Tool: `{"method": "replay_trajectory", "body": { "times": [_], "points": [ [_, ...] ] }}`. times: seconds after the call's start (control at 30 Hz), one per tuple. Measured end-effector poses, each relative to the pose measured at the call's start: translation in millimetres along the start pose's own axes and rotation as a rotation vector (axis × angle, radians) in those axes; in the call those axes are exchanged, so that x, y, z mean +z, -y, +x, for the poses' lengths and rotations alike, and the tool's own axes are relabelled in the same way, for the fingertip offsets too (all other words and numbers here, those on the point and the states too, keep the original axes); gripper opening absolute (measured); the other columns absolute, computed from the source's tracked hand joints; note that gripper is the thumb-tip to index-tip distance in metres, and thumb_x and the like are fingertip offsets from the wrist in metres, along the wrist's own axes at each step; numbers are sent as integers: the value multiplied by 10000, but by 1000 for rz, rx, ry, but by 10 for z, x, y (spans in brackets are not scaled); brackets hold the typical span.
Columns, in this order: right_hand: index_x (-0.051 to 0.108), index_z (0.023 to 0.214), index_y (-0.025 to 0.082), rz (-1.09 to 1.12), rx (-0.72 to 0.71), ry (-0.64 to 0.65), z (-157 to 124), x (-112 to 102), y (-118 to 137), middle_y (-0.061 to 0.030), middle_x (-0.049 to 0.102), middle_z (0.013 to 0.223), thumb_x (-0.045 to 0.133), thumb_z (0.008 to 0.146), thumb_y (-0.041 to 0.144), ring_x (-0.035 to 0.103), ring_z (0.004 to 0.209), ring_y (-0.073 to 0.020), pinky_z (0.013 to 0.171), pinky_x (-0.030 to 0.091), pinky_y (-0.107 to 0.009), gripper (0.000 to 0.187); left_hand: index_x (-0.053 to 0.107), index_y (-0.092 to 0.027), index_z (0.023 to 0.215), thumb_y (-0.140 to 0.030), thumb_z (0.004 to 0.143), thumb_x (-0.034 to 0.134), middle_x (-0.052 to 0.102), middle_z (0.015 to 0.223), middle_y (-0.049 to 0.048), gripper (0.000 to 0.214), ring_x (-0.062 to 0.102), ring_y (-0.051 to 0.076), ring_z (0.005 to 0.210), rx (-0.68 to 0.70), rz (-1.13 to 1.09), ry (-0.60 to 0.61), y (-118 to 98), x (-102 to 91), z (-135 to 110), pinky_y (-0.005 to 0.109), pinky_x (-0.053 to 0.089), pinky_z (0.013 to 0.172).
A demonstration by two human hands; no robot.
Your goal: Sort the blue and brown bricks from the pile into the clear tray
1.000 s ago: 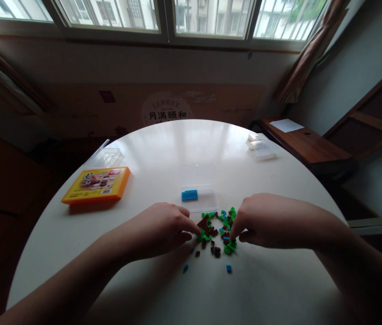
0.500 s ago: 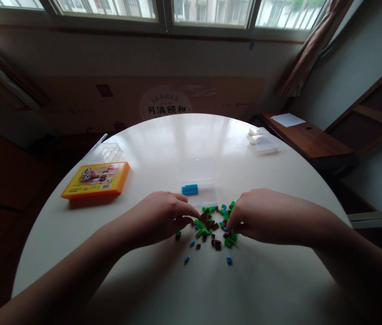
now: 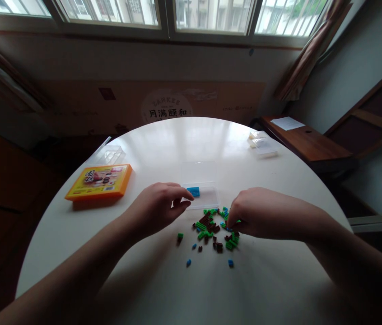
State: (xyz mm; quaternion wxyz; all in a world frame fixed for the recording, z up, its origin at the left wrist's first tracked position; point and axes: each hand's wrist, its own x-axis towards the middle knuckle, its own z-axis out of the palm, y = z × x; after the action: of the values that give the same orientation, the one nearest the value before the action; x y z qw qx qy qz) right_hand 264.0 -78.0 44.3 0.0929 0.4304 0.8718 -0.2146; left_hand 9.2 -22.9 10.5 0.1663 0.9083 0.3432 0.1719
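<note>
Small green, brown and blue building bricks lie in a loose pile (image 3: 207, 225) on the white round table. My left hand (image 3: 164, 203) hovers just left of a shallow clear plastic box (image 3: 209, 196), thumb and forefinger slightly apart with nothing visible between them. Blue studded bricks (image 3: 193, 192) sit in the box's left part, partly behind my left fingertips. My right hand (image 3: 255, 212) is at the right side of the pile, its fingers curled down and closed among the bricks. Whatever they hold is hidden.
A yellow and orange game box (image 3: 99, 181) lies at the left, with a clear plastic case (image 3: 111, 155) behind it. Clear packets (image 3: 263, 145) rest at the far right. A wooden desk (image 3: 309, 140) stands beyond the table's right edge.
My left hand has lifted from the pile and moved up and slightly left toward the clear box. My right hand stays at the pile's right side. The view has shifted slightly.
</note>
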Motion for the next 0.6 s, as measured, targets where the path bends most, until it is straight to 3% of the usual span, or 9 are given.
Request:
{"method": "replay_trajectory", "body": {
  "times": [0.1,0.23,0.6],
  "points": [
    [770,836,296,-16,-38,5,6,6,-11,0,735,771,556,782,190,604,667,-149,633,353,-257,245,745,-214,877,-220,831,608,661,692,-11,145,557,106,586,-51,11,-75,11,-19,1,217,413,581],
    [772,843,294,-32,13,21,-26,-1,-70,-1,734,760,544,761,170,602,648,-145,612,343,-259,272,741,-207,892,-252,832,599,667,691,-9,160,559,114,588,-108,24,-130,44,-26,4,230,423,595],
    [777,903,294,-62,91,-27,-84,-17,-189,-21,735,783,535,775,171,613,656,-150,602,333,-274,300,742,-192,891,-279,848,585,685,704,9,185,572,124,604,-133,22,-110,30,-24,8,237,438,590]
  ]
}}
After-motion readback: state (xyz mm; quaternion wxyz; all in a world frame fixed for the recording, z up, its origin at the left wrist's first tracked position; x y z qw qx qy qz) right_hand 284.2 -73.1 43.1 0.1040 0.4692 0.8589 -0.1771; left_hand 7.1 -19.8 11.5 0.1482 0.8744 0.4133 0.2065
